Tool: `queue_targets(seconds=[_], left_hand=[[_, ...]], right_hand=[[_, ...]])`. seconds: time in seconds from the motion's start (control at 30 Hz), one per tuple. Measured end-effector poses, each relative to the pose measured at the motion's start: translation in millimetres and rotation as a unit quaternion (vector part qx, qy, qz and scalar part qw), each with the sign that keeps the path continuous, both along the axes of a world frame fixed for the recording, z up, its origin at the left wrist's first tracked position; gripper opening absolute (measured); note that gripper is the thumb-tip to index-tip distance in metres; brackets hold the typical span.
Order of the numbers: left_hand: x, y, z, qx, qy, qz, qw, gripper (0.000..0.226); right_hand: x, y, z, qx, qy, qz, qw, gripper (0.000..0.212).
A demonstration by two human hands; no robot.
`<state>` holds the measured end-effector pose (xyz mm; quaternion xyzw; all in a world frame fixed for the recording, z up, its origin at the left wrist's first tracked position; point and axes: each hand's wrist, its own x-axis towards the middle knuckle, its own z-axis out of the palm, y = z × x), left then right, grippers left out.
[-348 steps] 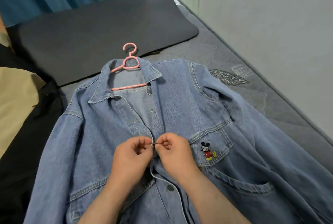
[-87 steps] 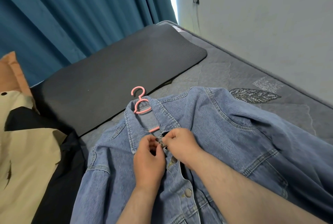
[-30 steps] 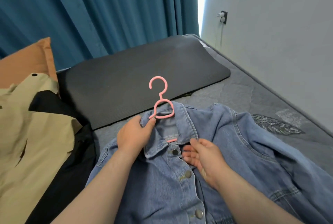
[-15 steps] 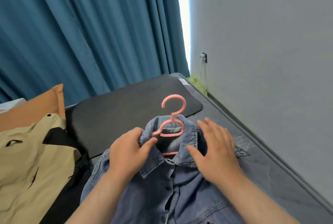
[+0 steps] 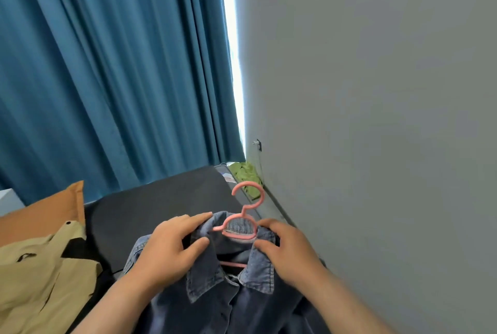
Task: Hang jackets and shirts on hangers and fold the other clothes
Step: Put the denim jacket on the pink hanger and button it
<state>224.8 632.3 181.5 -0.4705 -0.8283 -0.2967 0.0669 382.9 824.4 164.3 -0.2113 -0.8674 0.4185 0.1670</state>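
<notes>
Both hands grip the denim jacket [image 5: 228, 296] at its shoulders, either side of the collar: the left hand [image 5: 172, 250] has its fingers laid over the fabric and its thumb [image 5: 197, 246] tucked under the collar edge, pinching the cloth, and the right hand [image 5: 287, 250] mirrors it, fingers curled over the far shoulder and thumb [image 5: 265, 247] pressed against the collar. Between the two hands the pink hanger [image 5: 243, 222] stands upright inside the jacket's neck, its hook rising clear above the collar. Right of the hanger, the grey wall [image 5: 376, 118] comes close; the right hand sits just beside it, with only a narrow strip of room there. Behind the hanger lies a dark mat [image 5: 161, 207], and beyond that the blue curtain [image 5: 107, 64] hangs down, with a bright gap where it meets the wall. Left of the hanger the space is wider: a beige garment [image 5: 40, 274] and an orange cushion [image 5: 45, 212] lie well apart from the jacket. Both forearms reach forward from the bottom edge, angled inward toward the collar.
</notes>
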Motion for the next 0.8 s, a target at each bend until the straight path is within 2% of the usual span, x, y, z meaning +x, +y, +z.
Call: queue_targets(seconds=[0.2,0.37,0.43,0.6,0.8], left_hand=[[38,-16,91,0.024,-0.045,0.03,0.998,0.057],[62,-39,141,0.068,-0.077,0.05,0.993,0.049],[72,-50,158,0.085,-0.075,0.061,0.992,0.045],[88,-86,200,0.115,-0.07,0.073,0.988,0.052],[98,-134,259,0.144,-0.054,0.1,0.983,0.039]], right_hand=[[25,-13,96,-0.02,0.011,-0.024,0.999,0.035],[41,-31,158,-0.021,0.034,-0.025,0.999,0.032],[46,-39,178,-0.012,0.043,-0.012,0.999,0.028],[53,-67,225,0.01,0.083,0.031,0.996,0.024],[64,-104,286,0.035,0.145,0.059,0.987,0.024]])
